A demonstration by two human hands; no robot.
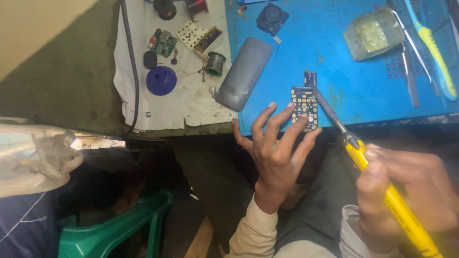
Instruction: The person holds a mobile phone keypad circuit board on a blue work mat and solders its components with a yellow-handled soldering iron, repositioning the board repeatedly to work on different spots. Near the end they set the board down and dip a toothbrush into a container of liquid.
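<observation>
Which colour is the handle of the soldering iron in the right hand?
Yellow; the soldering iron handle shows best in the head view.

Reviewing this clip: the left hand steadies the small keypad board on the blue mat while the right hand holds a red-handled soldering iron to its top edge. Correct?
Not quite: the head view shows the soldering iron in the right hand has a yellow handle, not red. The left hand does steady the keypad board on the blue mat.

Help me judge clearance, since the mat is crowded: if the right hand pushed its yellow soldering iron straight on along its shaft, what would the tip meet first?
The right hand aims the yellow soldering iron up-left. Its tip already appears to rest at the top edge of the small circuit board on the blue mat, so the board comes first, though depth is unclear.
</observation>
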